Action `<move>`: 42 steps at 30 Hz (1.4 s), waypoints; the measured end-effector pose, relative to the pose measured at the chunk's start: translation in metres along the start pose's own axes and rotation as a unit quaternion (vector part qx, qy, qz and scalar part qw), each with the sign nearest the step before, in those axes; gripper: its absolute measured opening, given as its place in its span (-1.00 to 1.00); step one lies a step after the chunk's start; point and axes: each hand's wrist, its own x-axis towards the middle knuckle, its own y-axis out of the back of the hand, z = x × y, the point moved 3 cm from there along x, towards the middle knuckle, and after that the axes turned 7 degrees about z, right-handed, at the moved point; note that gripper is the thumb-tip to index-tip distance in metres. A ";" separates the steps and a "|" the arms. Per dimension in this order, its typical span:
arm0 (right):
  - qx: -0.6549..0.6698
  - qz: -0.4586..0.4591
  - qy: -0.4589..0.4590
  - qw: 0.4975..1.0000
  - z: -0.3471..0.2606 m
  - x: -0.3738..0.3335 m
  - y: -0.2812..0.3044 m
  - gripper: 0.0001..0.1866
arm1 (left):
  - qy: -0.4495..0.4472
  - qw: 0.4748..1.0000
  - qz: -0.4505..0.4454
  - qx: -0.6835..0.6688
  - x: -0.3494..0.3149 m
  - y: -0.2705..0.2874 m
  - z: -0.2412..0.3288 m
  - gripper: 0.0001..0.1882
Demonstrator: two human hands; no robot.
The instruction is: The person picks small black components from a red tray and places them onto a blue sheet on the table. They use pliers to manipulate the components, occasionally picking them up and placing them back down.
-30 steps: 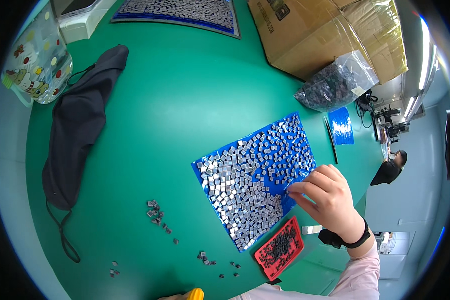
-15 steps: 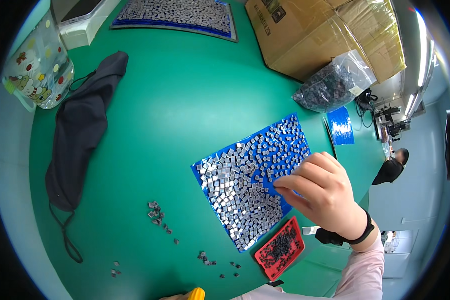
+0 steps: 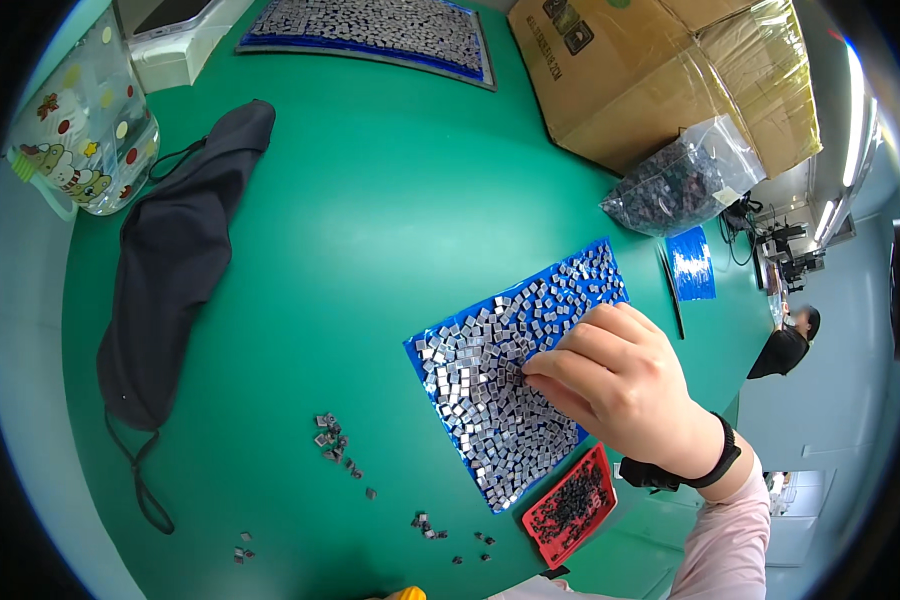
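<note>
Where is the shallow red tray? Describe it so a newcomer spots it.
On the green tabletop, find the glossy blue rectangular sheet covered with small silvery square pieces. The shallow red rectangular tray lies beside its lower-right edge, below the right hand in view. Its red colour and load of tiny black pieces set it apart from the blue sheet.
</note>
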 end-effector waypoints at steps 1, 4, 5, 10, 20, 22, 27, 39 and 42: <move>-0.001 0.000 -0.001 1.000 0.000 0.000 0.000 -0.86 | 0.005 1.000 0.005 -0.012 0.000 0.000 0.000 -0.84; 0.001 0.005 -0.002 1.000 0.001 0.000 0.001 -0.87 | 0.006 1.000 0.013 -0.016 0.000 0.000 0.000 -0.83; 0.002 0.007 -0.002 1.000 0.001 0.000 0.001 -0.86 | 0.005 1.000 0.014 -0.012 -0.001 0.000 0.001 -0.82; 0.004 0.004 -0.002 1.000 0.002 0.000 0.000 -0.86 | 0.009 1.000 0.013 -0.010 0.003 -0.001 -0.002 -0.81; 0.009 0.034 -0.011 0.999 0.003 0.000 0.000 -0.80 | 0.025 1.000 -0.006 -0.019 0.001 0.000 -0.002 -0.79; 0.010 0.033 -0.010 0.999 0.003 0.000 0.000 -0.79 | 0.028 0.999 -0.012 -0.024 -0.001 0.001 -0.002 -0.79; 0.016 0.029 -0.009 0.999 0.005 -0.003 -0.004 -0.78 | 0.035 0.999 -0.023 -0.028 -0.002 0.000 -0.001 -0.78; 0.021 0.041 -0.016 0.999 0.005 -0.004 -0.001 -0.73 | 0.026 1.000 0.001 -0.015 0.004 -0.002 -0.003 -0.78; 0.018 0.042 -0.009 0.999 0.005 -0.004 -0.003 -0.71 | 0.026 1.000 0.003 -0.015 0.005 -0.002 -0.003 -0.79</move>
